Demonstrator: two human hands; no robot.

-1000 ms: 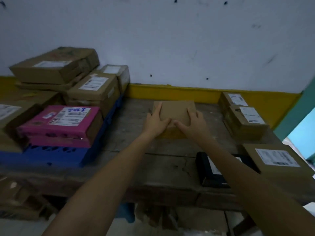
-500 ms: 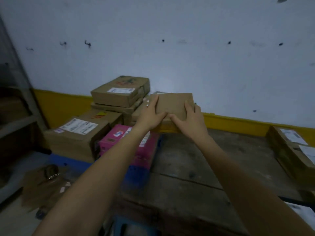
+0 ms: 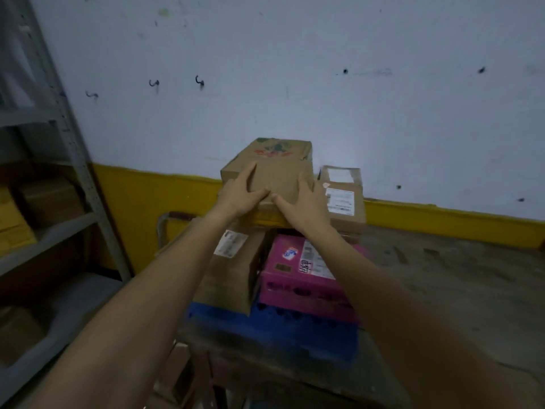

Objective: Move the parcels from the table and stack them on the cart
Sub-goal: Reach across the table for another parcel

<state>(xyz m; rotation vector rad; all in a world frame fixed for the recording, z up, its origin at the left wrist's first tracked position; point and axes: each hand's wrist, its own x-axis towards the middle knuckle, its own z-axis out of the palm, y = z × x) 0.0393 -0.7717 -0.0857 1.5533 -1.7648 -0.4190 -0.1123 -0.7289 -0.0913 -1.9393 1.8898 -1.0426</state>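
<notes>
Cardboard, plain and brown: the cardboard parcel (image 3: 280, 181) sits between both hands, up over the pile on the cart, in front of the white-and-yellow wall (image 3: 324, 84). The left hand (image 3: 240, 193) grips its left side and the right hand (image 3: 303, 202) its right side, fingers lying over the top and wrapping the edges, the two thumbs stretched along the near edge until they almost meet. A yellow strip shows under the parcel's near edge. Whether the parcel already rests on the pile or hangs just above it, I cannot tell.

Right behind it stands a printed carton (image 3: 277, 150) with red and green marks on its lid. To the right, two labelled brown boxes (image 3: 343, 202) lie one behind the other. Below the arms, a pink box (image 3: 295, 278) with a white label lies on the blue cart (image 3: 274, 323), touching a tall brown box (image 3: 233, 270) on its left. The cart stands at the left end of the worn wooden counter (image 3: 457, 276). A grey metal shelf rack (image 3: 73, 143) with dim boxes on it fills the left edge.
</notes>
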